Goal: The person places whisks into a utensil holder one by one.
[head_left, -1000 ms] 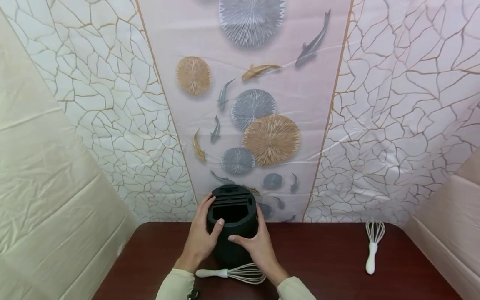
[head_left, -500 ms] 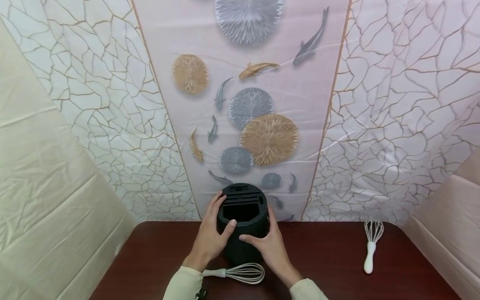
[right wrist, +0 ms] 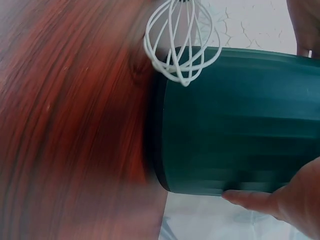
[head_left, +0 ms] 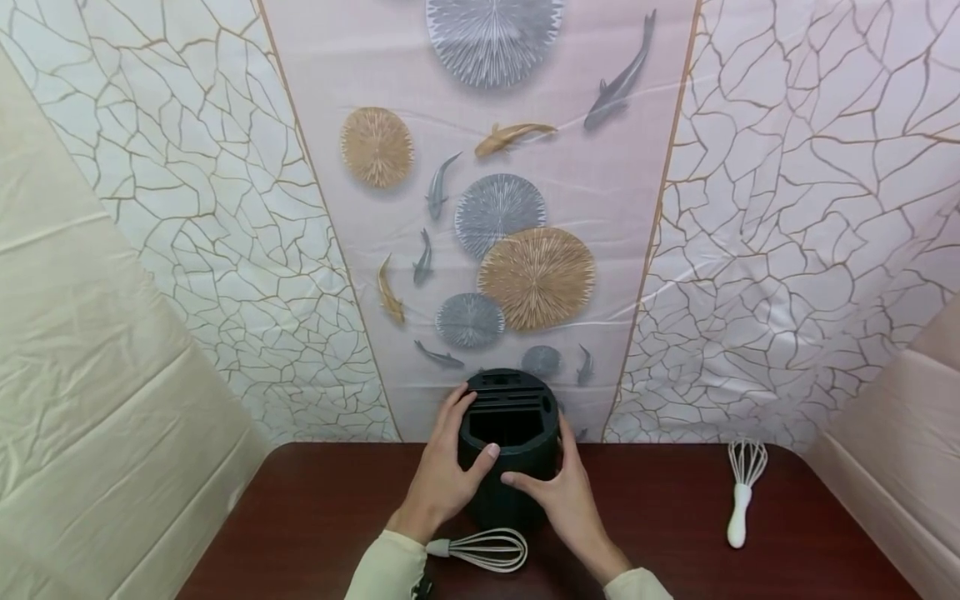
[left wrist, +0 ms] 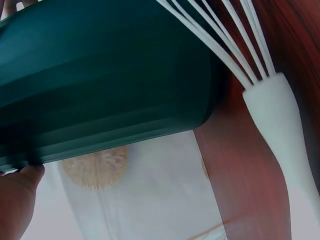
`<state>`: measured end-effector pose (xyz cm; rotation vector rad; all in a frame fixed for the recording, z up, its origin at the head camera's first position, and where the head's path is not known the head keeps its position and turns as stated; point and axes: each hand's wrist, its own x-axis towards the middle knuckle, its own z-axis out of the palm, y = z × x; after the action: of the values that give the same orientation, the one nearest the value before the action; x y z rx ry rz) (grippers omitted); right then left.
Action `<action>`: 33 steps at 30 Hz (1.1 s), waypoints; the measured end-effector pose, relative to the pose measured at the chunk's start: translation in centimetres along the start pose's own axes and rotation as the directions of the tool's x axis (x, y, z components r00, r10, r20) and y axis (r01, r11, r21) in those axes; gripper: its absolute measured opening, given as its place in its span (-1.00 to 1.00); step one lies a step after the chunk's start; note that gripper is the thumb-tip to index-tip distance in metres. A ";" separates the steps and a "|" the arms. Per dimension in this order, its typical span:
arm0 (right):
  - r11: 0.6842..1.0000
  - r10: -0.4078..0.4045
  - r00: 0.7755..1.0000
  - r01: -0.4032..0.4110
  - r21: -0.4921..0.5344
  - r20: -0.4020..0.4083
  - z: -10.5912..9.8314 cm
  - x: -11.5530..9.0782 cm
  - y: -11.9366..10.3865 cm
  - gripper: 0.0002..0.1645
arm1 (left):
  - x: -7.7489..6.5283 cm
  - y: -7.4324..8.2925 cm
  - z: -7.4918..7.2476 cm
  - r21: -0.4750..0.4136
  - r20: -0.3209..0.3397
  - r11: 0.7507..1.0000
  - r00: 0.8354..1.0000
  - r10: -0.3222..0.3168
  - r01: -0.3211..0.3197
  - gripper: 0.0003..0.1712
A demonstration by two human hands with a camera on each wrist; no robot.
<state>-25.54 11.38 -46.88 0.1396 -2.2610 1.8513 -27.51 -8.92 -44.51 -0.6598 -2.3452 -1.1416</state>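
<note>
A dark green round utensil holder (head_left: 521, 462) with slots and a wide opening in its top stands on the table. My left hand (head_left: 442, 483) grips its left side, thumb at the front near the rim. On the opposite side my right hand (head_left: 570, 496) holds it, with the thumb across the front. The holder's ribbed wall (right wrist: 225, 125) fills much of the right wrist view. Just in front of it lies a white whisk (head_left: 442, 547), its handle partly behind my left wrist in the head view. The left wrist view shows that whisk's handle (left wrist: 277, 115) and wires close by.
A second white whisk (head_left: 738, 512) lies at the right of the dark red-brown wooden table (head_left: 660, 517). Behind the table hangs a patterned cloth (head_left: 420, 400) with fish and round shapes. Cream cloth panels (head_left: 112, 433) border both sides.
Both hands have moved the utensil holder to the right along the table. The front whisk stays put, with more of its handle now covered by my left wrist and sleeve.
</note>
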 end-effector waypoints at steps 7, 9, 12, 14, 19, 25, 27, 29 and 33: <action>0.999 0.030 1.000 -0.030 -0.025 0.002 -1.4 -0.2 0.3 0.52 | 0.2 0.5 1.2 -0.005 0.040 1.000 0.999 -0.018 0.019 -0.10; 0.999 0.035 0.999 -0.035 -0.032 -0.008 -1.9 -0.3 0.4 0.51 | 0.3 0.8 1.5 -0.016 0.057 1.000 0.998 -0.018 0.019 -0.09; 0.998 0.040 0.999 -0.041 -0.041 -0.017 -2.6 -0.3 0.6 0.51 | 0.5 1.2 2.1 -0.034 0.081 0.999 0.996 -0.024 0.027 -0.08; 0.998 0.042 0.999 -0.042 -0.050 -0.017 -3.0 -0.4 0.6 0.52 | 0.6 1.5 2.4 -0.036 0.094 0.999 0.995 -0.034 0.038 -0.07; 0.997 0.030 0.999 -0.031 -0.072 -0.012 -4.1 -0.4 0.6 0.49 | 1.1 2.3 2.9 -0.033 0.119 0.998 0.991 -0.054 0.059 -0.04; 0.995 0.026 0.999 -0.028 -0.091 -0.020 -5.2 -0.3 0.6 0.44 | 1.6 3.2 3.3 -0.037 0.149 0.996 0.985 -0.081 0.087 0.02; 0.995 0.031 0.999 -0.033 -0.099 -0.019 -5.5 -0.4 0.6 0.43 | 1.6 3.4 3.5 -0.029 0.156 0.995 0.984 -0.085 0.091 0.04; 0.994 0.037 0.999 -0.038 -0.103 -0.015 -5.7 -0.6 0.6 0.43 | 1.6 3.6 3.6 -0.019 0.159 0.996 0.983 -0.088 0.092 0.04; 0.994 0.034 0.999 -0.035 -0.108 -0.010 -5.9 -1.2 0.5 0.42 | 1.3 3.8 3.9 -0.019 0.166 0.994 0.981 -0.100 0.104 0.01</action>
<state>-23.87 17.15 -46.57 0.0759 -2.3657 1.7368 -27.01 -3.44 -43.64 -0.6737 -2.5322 -1.2072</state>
